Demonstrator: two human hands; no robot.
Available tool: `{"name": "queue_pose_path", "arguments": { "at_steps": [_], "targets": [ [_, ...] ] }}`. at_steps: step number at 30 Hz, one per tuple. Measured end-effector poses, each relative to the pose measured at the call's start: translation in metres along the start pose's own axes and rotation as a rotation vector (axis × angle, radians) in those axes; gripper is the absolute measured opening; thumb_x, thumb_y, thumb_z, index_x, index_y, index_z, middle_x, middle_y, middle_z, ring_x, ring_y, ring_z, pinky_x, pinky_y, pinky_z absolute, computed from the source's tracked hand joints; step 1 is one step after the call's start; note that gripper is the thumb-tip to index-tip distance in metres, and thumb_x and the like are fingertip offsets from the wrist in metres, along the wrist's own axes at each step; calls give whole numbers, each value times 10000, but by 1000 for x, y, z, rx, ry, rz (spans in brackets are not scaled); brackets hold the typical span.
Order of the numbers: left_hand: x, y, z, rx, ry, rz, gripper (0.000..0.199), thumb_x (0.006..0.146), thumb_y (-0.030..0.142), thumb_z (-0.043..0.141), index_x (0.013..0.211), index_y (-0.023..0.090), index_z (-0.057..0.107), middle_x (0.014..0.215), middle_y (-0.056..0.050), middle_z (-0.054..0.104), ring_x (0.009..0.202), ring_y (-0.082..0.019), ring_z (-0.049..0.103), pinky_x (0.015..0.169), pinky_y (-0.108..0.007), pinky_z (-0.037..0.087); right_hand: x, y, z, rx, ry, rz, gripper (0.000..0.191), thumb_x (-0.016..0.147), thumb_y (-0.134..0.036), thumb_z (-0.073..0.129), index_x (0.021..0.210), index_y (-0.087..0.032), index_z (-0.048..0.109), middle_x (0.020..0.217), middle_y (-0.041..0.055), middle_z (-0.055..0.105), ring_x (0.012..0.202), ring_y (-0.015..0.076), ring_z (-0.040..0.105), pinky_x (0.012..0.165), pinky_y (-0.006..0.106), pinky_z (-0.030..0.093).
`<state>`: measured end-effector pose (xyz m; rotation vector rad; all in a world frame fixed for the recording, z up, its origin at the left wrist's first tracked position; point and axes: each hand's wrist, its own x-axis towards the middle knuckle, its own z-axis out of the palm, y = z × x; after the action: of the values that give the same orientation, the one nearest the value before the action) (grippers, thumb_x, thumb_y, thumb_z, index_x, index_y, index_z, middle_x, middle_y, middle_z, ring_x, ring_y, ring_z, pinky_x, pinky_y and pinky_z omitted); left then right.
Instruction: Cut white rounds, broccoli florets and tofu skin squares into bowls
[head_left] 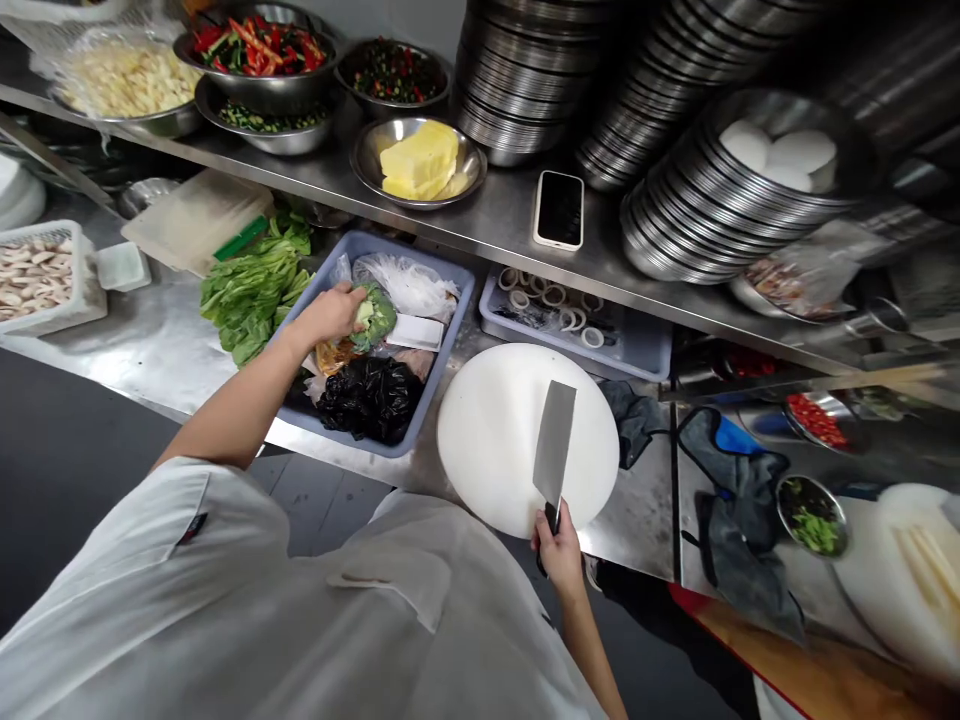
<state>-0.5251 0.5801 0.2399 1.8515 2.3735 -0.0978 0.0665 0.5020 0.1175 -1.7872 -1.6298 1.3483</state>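
My left hand (330,313) reaches into a blue-grey plastic tub (459,330), its fingers closed around a head of broccoli (379,316). About the broccoli lie a black plastic bag (373,398), a clear plastic bag (409,283) and a white rectangular item (415,332). The handle of a cleaver (555,435) is in my right hand (559,550), at the near edge of a round white cutting board (480,430). The blade points away from me above the board; whether it touches the surface I cannot tell.
Leafy greens (251,285) lie left of the tub. A steel shelf (502,215) crosses behind, bearing a phone (559,209), a bowl of yellow blocks (420,160) and stacked steel bowls (697,220). Under it sits a tray of white rings (577,320). Dark cloths (750,520) lie to the right.
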Motion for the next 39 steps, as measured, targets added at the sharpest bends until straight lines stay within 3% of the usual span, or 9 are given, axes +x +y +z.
{"name": "queue_pose_path", "arguments": {
  "at_steps": [3, 6, 11, 16, 20, 23, 27, 31, 39],
  "targets": [
    [-40, 55, -22, -149, 114, 129, 541, 812, 298, 737, 1317, 200, 569, 1286, -138, 543, 1141, -324, 631, 1038, -420, 507, 5, -14, -7, -54, -22, -61, 660, 892, -639, 514, 1309, -129, 545, 619, -35, 590, 543, 185, 574, 593, 294, 487],
    [-72, 123, -21, -344, 137, 413, 520, 815, 192, 676, 1324, 252, 587, 1302, -106, 544, 1214, -293, 597, 1078, -394, 499, 11, -30, -13, -196, 23, -137, 519, 909, -527, 487, 1267, -160, 570, 764, 43, 680, 665, 227, 656, 652, 309, 506],
    [-86, 240, 24, -540, -73, 779, 556, 797, 77, 601, 1314, 283, 608, 1339, -93, 581, 1231, -252, 598, 1012, -351, 528, 23, -32, -21, -432, 88, -259, 478, 989, -431, 345, 1303, -125, 535, 846, 125, 720, 754, 287, 691, 687, 342, 497],
    [-106, 309, 65, -532, -80, 665, 665, 815, 182, 650, 1448, 336, 519, 1551, -104, 464, 1397, -339, 459, 1068, -529, 488, 22, -19, -34, -442, 151, -274, 440, 1014, -441, 337, 1236, -124, 546, 789, 126, 707, 714, 297, 683, 635, 335, 482],
    [-128, 336, 86, -538, 96, 375, 484, 904, 373, 654, 1371, 282, 563, 1466, -147, 457, 1319, -368, 465, 1035, -596, 478, 10, -35, -34, -309, 288, -460, 400, 1061, -456, 324, 1262, -158, 502, 927, 150, 725, 809, 294, 711, 693, 356, 529],
    [-130, 343, 101, -605, 260, 276, 408, 962, 276, 541, 1363, 203, 545, 1302, -166, 481, 1239, -329, 500, 1061, -566, 470, 12, -54, -26, -264, 255, -628, 359, 1081, -450, 330, 1263, -185, 490, 973, 144, 729, 859, 267, 723, 732, 340, 557],
    [-122, 332, 108, -714, 314, 343, 528, 912, 178, 541, 1426, 161, 422, 1311, -166, 452, 1274, -296, 494, 1106, -510, 466, 28, -68, -18, -298, 136, -775, 393, 1096, -480, 279, 1232, -183, 496, 959, 139, 739, 835, 248, 727, 697, 314, 557],
    [-123, 320, 106, -721, 288, 378, 459, 912, 206, 569, 1358, 184, 460, 1277, -141, 457, 1233, -281, 525, 1084, -487, 489, 31, -74, -23, -339, 91, -799, 401, 1104, -495, 255, 1214, -192, 493, 883, 106, 731, 766, 239, 709, 653, 305, 534],
    [-132, 328, 102, -731, 283, 473, 509, 864, 134, 575, 1356, 192, 458, 1257, -136, 466, 1215, -264, 540, 1046, -434, 531, 45, -85, -17, -452, 33, -813, 381, 1113, -455, 224, 1151, -189, 493, 860, 95, 716, 711, 214, 674, 617, 277, 483]
  ]
}}
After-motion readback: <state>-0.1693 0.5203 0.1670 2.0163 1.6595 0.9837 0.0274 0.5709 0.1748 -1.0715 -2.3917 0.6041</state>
